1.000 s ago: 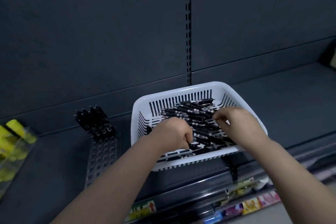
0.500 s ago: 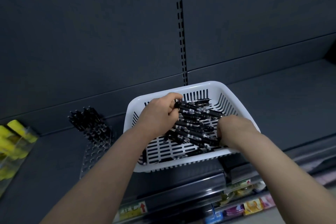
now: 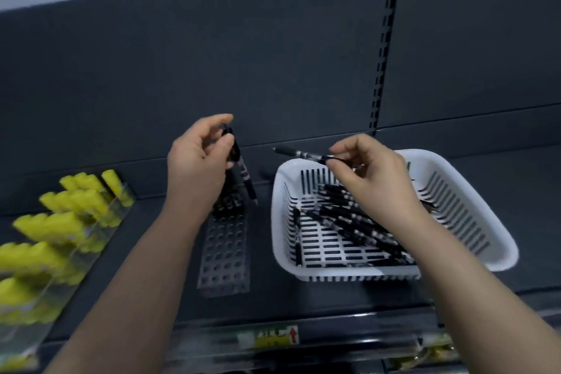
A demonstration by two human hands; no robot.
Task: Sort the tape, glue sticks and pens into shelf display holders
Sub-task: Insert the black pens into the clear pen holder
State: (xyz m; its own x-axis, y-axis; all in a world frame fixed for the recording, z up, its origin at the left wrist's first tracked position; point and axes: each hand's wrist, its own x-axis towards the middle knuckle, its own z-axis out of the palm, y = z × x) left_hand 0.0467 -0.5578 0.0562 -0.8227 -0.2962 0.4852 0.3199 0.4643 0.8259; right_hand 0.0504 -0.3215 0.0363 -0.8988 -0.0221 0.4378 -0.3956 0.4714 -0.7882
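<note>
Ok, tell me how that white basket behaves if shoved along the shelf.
The white basket looks like thin slotted plastic, so it is probably light and slightly flexible. Its broad flat base should slide rather than tip. The loose pens inside would likely roll and shift.

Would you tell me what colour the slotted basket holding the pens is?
The basket is white, best seen in the head view.

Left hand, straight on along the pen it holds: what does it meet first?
Probably the pen holder, near the pens standing in its back rows. The left hand holds its pen tip-down above them; depth is unclear, so it might miss onto the shelf.
</note>
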